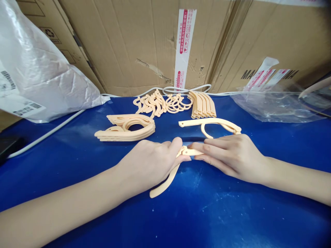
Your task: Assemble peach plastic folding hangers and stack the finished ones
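Observation:
Fingers of my left hand (156,156) are closed on a beige curved folding-hanger arm (167,184), whose free end hangs down toward me. My right hand (232,155) pinches a straight beige hanger piece (192,152) that meets the other at a small joint between my fingertips. Whether the two are fastened there is hidden. Just behind my right hand lies another hanger part (207,121) with a ring-shaped hook. Beyond my left hand sits a stack of folded hangers (126,129).
Loose small curved pieces (152,103), hook rings (178,103) and a row of hanger arms (203,105) lie at the back of the blue table (165,220). Cardboard boxes (134,44) stand behind. A white plastic parcel (51,75), clear bag (279,103) and white cable (49,134) flank them.

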Action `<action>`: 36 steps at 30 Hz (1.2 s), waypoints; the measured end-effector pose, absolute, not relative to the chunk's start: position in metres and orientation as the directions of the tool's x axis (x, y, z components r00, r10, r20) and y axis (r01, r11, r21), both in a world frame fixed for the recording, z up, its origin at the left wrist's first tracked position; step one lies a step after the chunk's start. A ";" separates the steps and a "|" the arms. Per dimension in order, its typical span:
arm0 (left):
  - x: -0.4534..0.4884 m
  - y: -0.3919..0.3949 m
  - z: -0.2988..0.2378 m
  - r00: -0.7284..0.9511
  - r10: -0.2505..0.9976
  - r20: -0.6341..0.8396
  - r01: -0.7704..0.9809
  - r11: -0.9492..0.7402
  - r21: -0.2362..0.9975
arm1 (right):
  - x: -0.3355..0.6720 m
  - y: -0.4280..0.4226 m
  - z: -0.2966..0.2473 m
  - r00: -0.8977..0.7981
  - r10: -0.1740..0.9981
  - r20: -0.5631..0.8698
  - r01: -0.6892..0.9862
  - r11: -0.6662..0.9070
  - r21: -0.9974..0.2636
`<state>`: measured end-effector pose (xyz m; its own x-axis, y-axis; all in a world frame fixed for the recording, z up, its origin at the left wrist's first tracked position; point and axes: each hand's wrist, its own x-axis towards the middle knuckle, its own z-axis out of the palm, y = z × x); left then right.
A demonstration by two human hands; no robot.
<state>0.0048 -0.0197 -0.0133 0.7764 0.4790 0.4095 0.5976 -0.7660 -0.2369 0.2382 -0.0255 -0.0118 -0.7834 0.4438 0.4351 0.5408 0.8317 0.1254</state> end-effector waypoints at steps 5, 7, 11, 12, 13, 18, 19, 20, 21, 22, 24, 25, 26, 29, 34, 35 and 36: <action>0.004 -0.019 -0.016 0.786 0.466 0.406 0.587 -0.768 -0.257 | 0.238 -0.026 -0.012 -0.781 0.446 0.437 0.541 0.832 0.118; 0.004 -0.020 -0.014 0.795 0.449 0.407 0.576 -0.770 -0.275 | 0.238 -0.026 -0.012 -0.782 0.442 0.439 0.539 0.833 0.122; 0.004 -0.023 -0.008 0.833 0.384 0.398 0.534 -0.749 -0.393 | 0.239 -0.026 -0.012 -0.785 0.428 0.448 0.526 0.843 0.115; 0.004 -0.024 -0.007 0.841 0.375 0.390 0.526 -0.735 -0.428 | 0.239 -0.026 -0.012 -0.783 0.431 0.448 0.524 0.846 0.102; 0.005 -0.025 -0.006 0.848 0.368 0.383 0.519 -0.722 -0.458 | 0.240 -0.026 -0.012 -0.782 0.435 0.446 0.521 0.849 0.087; 0.006 -0.024 -0.006 0.854 0.345 0.390 0.508 -0.717 -0.478 | 0.240 -0.025 -0.013 -0.778 0.451 0.437 0.517 0.855 0.037; 0.006 -0.023 -0.008 0.845 0.355 0.399 0.517 -0.733 -0.443 | 0.240 -0.024 -0.013 -0.778 0.451 0.437 0.516 0.856 0.036; 0.005 -0.023 -0.009 0.837 0.371 0.403 0.526 -0.751 -0.400 | 0.240 -0.024 -0.014 -0.778 0.451 0.438 0.517 0.855 0.038; 0.005 -0.022 -0.011 0.828 0.392 0.402 0.536 -0.766 -0.356 | 0.240 -0.024 -0.014 -0.777 0.450 0.440 0.519 0.854 0.042; 0.005 -0.021 -0.012 0.819 0.413 0.398 0.545 -0.776 -0.317 | 0.240 -0.024 -0.014 -0.777 0.449 0.441 0.521 0.852 0.049; 0.004 -0.020 -0.014 0.806 0.447 0.388 0.563 -0.782 -0.268 | 0.240 -0.025 -0.013 -0.780 0.438 0.446 0.521 0.850 0.077; 0.004 -0.020 -0.014 0.800 0.458 0.387 0.569 -0.782 -0.253 | 0.240 -0.025 -0.013 -0.784 0.428 0.449 0.520 0.848 0.101; 0.004 -0.020 -0.013 0.795 0.466 0.388 0.575 -0.783 -0.237 | 0.240 -0.026 -0.013 -0.789 0.415 0.453 0.519 0.845 0.130; 0.005 -0.021 -0.009 0.781 0.503 0.371 0.593 -0.783 -0.185 | 0.241 -0.027 -0.012 -0.795 0.385 0.469 0.526 0.822 0.217; 0.006 -0.022 -0.007 0.780 0.511 0.361 0.593 -0.788 -0.166 | 0.240 -0.028 -0.011 -0.797 0.383 0.468 0.522 0.826 0.213; 0.005 -0.022 -0.008 0.781 0.502 0.372 0.591 -0.786 -0.179 | 0.240 -0.027 -0.011 -0.795 0.391 0.464 0.523 0.829 0.197; 0.005 -0.022 -0.009 0.783 0.491 0.382 0.588 -0.785 -0.194 | 0.240 -0.027 -0.011 -0.793 0.398 0.460 0.524 0.832 0.182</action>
